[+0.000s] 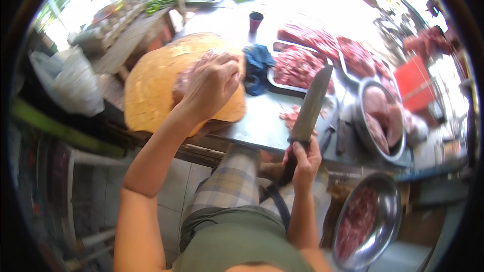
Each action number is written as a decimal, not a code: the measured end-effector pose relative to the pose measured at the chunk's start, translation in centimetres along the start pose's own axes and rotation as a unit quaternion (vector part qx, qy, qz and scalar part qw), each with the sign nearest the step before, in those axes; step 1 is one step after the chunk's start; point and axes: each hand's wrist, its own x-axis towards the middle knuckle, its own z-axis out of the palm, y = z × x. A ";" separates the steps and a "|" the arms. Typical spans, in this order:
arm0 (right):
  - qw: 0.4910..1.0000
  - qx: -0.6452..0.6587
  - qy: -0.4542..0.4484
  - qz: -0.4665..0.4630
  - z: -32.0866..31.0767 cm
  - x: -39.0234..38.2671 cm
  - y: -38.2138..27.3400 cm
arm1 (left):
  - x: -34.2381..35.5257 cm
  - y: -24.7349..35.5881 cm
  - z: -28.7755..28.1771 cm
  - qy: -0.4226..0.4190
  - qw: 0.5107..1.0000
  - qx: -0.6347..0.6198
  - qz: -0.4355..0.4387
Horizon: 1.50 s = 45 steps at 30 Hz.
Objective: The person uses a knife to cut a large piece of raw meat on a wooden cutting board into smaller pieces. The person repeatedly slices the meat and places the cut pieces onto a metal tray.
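Observation:
A thick, rounded wooden chopping board point(143, 83) lies on the table to the left. On it rests a piece of raw meat point(182, 84), mostly hidden under my left hand point(214, 80), whose curled fingers press onto it. My right hand point(305, 163) is closed round the dark handle of a large broad-bladed knife point(315, 100). The blade points up and away, held over the table to the right of the board and apart from the meat. Small meat scraps point(291, 116) lie on the table beneath the blade.
A tray of cut meat point(297, 68) and long meat slabs point(310, 39) lie beyond the knife. At right stands a metal bowl point(362, 116) of large meat pieces; lower right, another steel bowl point(388, 216) holds meat. A blue cloth point(258, 63) and dark cup point(255, 21) stand by the board.

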 end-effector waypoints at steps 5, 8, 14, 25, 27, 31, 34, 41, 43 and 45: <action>0.987 0.031 0.133 -0.080 -5.4 0.7 -3.2 | -0.2 6.1 6.8 -0.064 0.993 -0.096 0.024; 0.975 0.044 0.192 -0.102 -8.1 0.0 -4.4 | -1.7 11.4 13.4 -0.182 0.958 -0.220 -0.039; 0.964 0.054 0.235 -0.109 -11.9 -1.1 -5.6 | -2.5 21.2 26.9 -0.246 0.956 -0.158 -0.035; 0.966 0.004 0.250 -0.071 -17.4 -2.9 -2.3 | 2.1 18.8 34.4 -0.362 0.762 -0.376 -0.384; 0.966 -0.049 0.242 -0.073 -17.8 -2.7 -1.4 | 2.5 17.2 31.8 -0.354 0.645 -0.539 -0.411; 0.972 -0.162 0.150 -0.078 -17.4 -1.9 -1.2 | -0.1 14.0 24.3 -0.359 0.677 -0.566 -0.303; 0.948 -0.279 0.095 -0.121 -14.7 -1.2 -2.1 | -3.7 12.0 17.9 -0.307 0.828 -0.427 -0.193; 0.810 -0.511 -0.035 -0.287 -4.2 0.4 -3.0 | -8.8 8.8 6.6 -0.301 0.912 -0.234 -0.154; 0.770 -0.531 -0.057 -0.349 -2.1 0.5 -2.3 | -9.8 8.1 4.9 -0.297 0.921 -0.199 -0.156; 0.747 -0.537 -0.078 -0.384 -0.9 0.4 -1.4 | -10.7 7.6 3.9 -0.284 0.931 -0.178 -0.146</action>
